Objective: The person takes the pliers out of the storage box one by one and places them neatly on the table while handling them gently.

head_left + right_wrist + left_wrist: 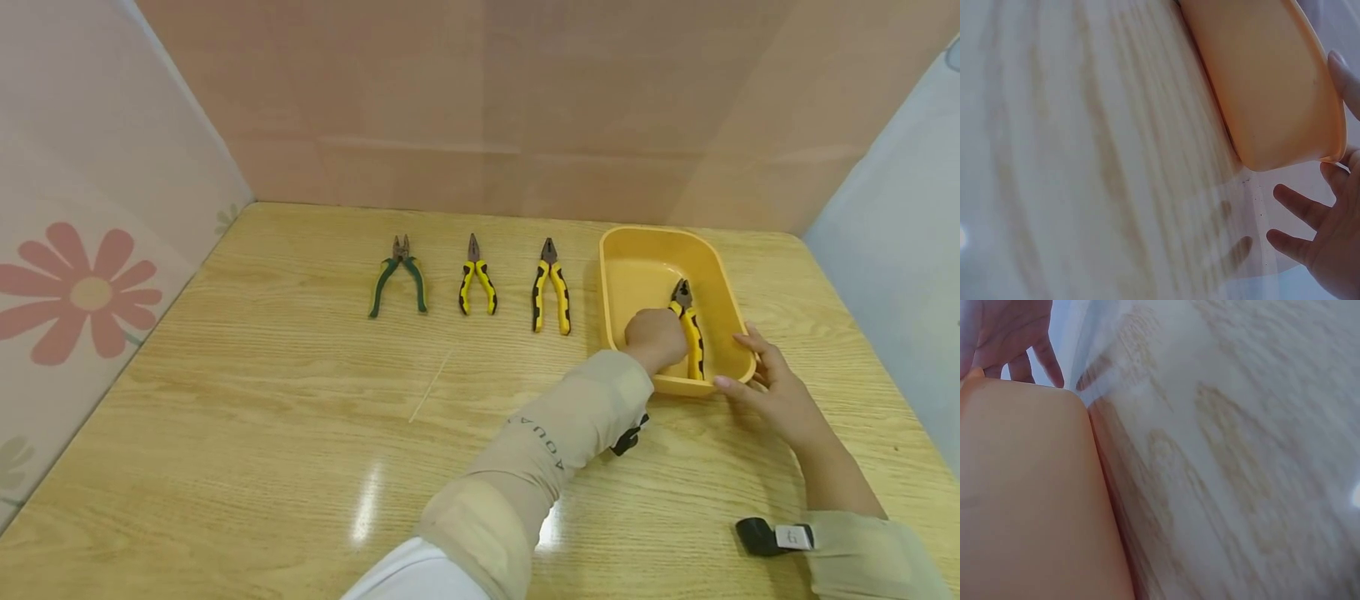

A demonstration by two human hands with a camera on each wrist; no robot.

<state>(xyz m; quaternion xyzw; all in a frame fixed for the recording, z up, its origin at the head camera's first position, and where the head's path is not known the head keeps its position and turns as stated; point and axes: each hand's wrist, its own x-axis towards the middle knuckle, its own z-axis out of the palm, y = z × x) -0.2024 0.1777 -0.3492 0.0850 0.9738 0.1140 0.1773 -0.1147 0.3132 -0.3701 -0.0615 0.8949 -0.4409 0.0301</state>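
The yellow plastic bin (660, 237) stands on the right half of the wooden table. Inside it lies a pair of pliers (699, 346) with yellow-and-black handles, jaws toward the back. My left hand (656, 336) reaches into the bin over the left handle of these pliers. Its fingers are hidden from above, so their hold on the pliers is unclear. At the front right corner, my right hand (776, 392) grips the bin's rim with thumb and finger. The right wrist view shows the right hand's other fingers (1300, 206) spread outside the bin.
Left of the bin lie three more tools in a row: pliers with yellow-and-black handles (551, 292), needle-nose pliers (478, 279) and pliers with green handles (397, 279). Behind the table (262, 433) stands a brownish backdrop (525, 108), with pale panels at both sides.
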